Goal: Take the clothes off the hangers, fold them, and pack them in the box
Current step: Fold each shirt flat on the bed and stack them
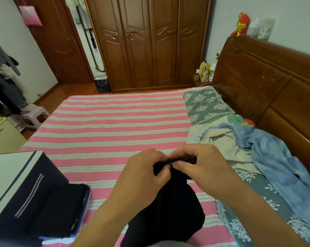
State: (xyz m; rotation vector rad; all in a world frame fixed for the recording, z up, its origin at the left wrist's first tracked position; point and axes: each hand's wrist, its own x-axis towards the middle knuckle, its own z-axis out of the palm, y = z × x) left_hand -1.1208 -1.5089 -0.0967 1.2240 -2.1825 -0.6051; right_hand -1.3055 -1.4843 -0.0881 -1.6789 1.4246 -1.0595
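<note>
Black garment [170,207] between two pinching hands

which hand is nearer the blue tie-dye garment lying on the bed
Right. The right hand pinches the black garment just beside the blue tie-dye garment on the bed; the left hand grips it farther away, toward the dark box.

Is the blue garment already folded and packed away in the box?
No, the blue garment lies crumpled and unfolded on the bed at the person's right, while both hands pinch a black garment.
</note>
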